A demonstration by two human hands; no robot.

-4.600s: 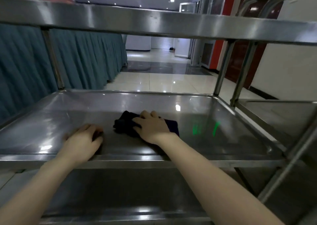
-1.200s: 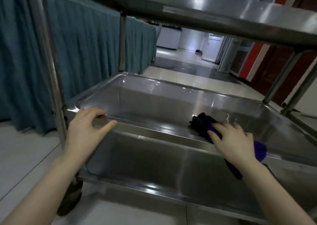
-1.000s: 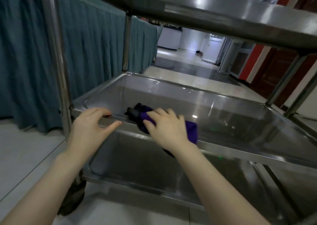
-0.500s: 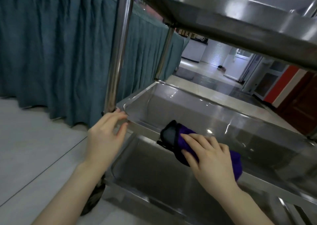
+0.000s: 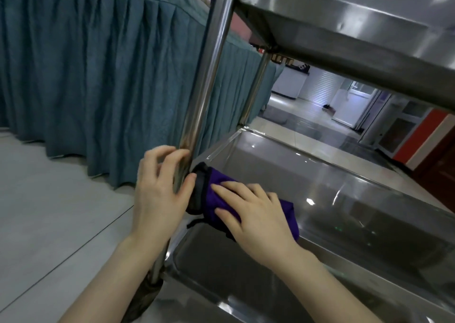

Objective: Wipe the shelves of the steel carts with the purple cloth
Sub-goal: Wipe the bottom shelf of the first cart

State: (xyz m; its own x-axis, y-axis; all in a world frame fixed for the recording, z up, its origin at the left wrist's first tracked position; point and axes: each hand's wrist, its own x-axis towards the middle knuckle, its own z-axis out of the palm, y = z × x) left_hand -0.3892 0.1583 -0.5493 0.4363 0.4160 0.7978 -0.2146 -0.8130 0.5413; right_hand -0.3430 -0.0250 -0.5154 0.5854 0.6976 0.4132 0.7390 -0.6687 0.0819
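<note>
**Desk:** What was recorded at the far left?

**Photographer:** A teal pleated fabric table skirt (image 5: 98,76) was seen hanging down to a pale grey tiled floor (image 5: 49,224), just beside a three-tier stainless steel cart (image 5: 254,94).

**Desk:** And the hands?

**Photographer:** The left hand (image 5: 160,194) was curled around the cart's polished round steel corner post (image 5: 204,76), which was held between fingers and thumb. A dark caster wheel (image 5: 145,295) was partly seen at the post's foot. Just right of the post, a bunched purple cloth with a black hem (image 5: 221,194) was found on the near left corner of the shiny middle shelf (image 5: 344,199), draped over its front rim and set right up against the left thumb. The right hand (image 5: 256,214) was laid flat on the purple cloth with fingers straight and spread; the cloth was pressed, not gripped.

**Desk:** Further right?

**Photographer:** A duller lower shelf (image 5: 234,273) was shown beneath, a brushed top shelf (image 5: 344,39) overhead, and a red wall panel (image 5: 430,130) at the far edge.
</note>
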